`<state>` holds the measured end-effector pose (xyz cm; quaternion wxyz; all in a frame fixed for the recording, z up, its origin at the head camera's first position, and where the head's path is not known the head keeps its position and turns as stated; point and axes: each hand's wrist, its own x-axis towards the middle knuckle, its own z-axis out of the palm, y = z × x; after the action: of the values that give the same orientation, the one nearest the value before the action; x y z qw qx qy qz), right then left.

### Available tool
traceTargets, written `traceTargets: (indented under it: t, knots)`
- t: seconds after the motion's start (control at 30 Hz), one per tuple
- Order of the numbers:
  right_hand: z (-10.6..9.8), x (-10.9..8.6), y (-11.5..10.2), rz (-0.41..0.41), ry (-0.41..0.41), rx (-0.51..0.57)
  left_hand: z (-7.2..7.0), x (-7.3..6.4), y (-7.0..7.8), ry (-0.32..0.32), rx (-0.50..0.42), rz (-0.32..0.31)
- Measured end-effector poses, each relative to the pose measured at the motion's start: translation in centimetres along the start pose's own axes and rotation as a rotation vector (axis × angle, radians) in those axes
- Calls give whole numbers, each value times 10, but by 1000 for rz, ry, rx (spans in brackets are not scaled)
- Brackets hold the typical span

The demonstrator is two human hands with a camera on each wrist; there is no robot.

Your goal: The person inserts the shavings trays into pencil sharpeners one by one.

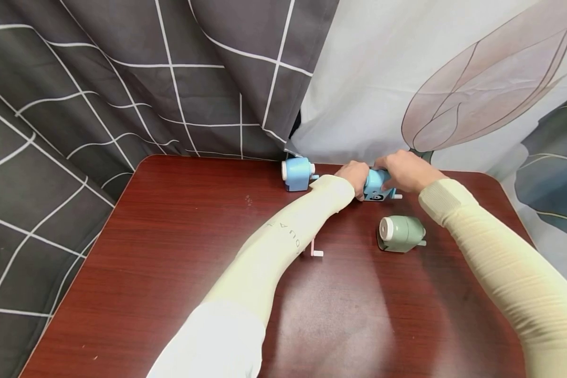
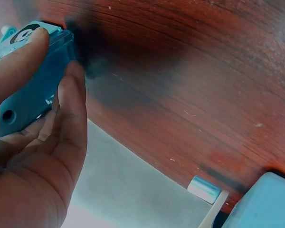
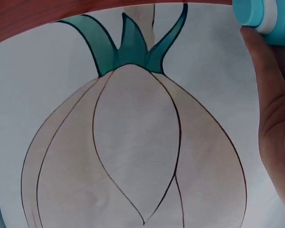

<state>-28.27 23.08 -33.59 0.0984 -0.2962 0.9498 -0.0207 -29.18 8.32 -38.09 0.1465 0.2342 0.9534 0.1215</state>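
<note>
Both hands are at a bright blue hand-crank pencil sharpener (image 1: 377, 184) with a cartoon face, near the table's back edge. My left hand (image 1: 354, 175) grips its left side. In the left wrist view the thumb lies over the face side of the sharpener (image 2: 54, 59), fingers on the other side. From the right, my right hand (image 1: 408, 170) holds it with thumb and fingers over the upper part. Only a finger and part of the palm show beside the sharpener's round end (image 3: 249, 12) in the right wrist view.
A green sharpener (image 1: 402, 234) lies nearer on the right. A lighter blue sharpener (image 1: 297, 174) stands at the back edge, left of the hands. A pink crank with a white handle (image 1: 317, 253) sticks out beside the left forearm, which hides the rest. Curtains (image 1: 359, 105) hang behind the table.
</note>
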Motion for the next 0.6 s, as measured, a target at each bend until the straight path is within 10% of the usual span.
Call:
traceTargets:
  t: [0.6]
  knots:
    - [0,-1,-2,10,0,-4,0,1,2,-16,-11,-27]
